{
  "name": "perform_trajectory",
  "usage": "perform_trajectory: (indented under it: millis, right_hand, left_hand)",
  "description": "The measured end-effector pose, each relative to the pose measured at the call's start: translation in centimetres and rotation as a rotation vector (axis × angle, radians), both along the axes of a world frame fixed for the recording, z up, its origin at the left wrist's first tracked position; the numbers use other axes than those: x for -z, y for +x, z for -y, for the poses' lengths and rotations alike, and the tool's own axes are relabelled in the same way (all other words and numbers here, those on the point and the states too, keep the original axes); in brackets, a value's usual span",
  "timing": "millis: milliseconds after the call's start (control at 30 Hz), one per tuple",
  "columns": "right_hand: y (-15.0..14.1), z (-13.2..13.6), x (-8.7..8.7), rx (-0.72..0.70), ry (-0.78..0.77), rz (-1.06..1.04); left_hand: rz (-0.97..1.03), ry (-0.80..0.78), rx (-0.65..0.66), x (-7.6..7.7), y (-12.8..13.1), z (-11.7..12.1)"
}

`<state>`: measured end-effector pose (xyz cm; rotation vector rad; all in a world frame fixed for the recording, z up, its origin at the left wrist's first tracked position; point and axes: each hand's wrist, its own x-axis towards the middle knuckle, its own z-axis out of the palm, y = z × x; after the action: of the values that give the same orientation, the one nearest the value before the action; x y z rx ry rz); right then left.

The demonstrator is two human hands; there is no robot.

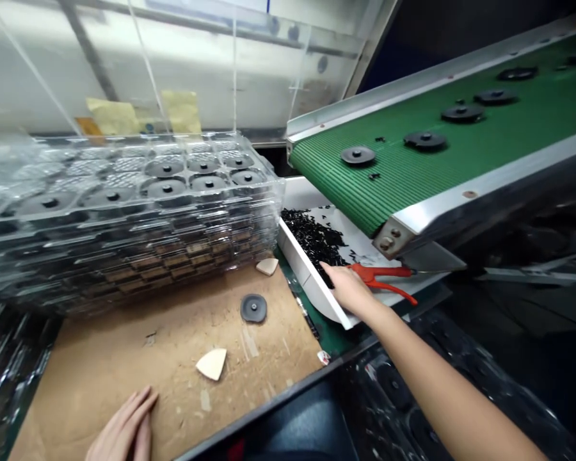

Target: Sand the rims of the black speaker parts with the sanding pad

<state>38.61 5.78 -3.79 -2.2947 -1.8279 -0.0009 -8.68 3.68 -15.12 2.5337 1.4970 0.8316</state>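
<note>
My left hand point(123, 430) rests on the cardboard sheet point(105, 358), fingers stretched out and close together, holding nothing. Over the near edge of a white tray point(310, 282) is my right hand point(348, 289), one finger pointing at a pile of small black pieces point(312, 237). Its other fingers are hidden. A red-handled hand tool point(381, 274) lies right against this hand, its head out of sight behind it; I cannot tell whether the fingers grip it. On the cardboard sit a dark round part point(253, 308) with a central stud and a cream wedge-shaped piece point(212, 363).
Stacked clear plastic trays point(187, 218) hold dark round parts at the back left. A green conveyor belt point(388, 173) carries several similar parts, its end overhanging the white tray. Another cream wedge point(267, 266) lies by the stack. More plastic trays point(413, 397) are at lower right.
</note>
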Motion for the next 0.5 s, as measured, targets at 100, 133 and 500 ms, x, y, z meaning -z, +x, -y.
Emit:
perform_trajectory:
  millis: [100, 133, 500]
  right_hand:
    - [-0.5, -0.1, -0.3, 0.031, 0.024, 0.001]
    - [-0.7, 0.3, -0.9, 0.043, 0.051, -0.003]
    - [-14.8, 6.6, -8.0, -0.323, 0.571, -0.207]
  left_hand:
    - [0.04, -0.032, -0.053, -1.1, 1.1, 0.6]
    - [0.083, -0.071, -0.091, -1.6, 1.5, 0.8]
    - [1.886, -1.566, -0.084, -13.5, 13.3, 2.6]
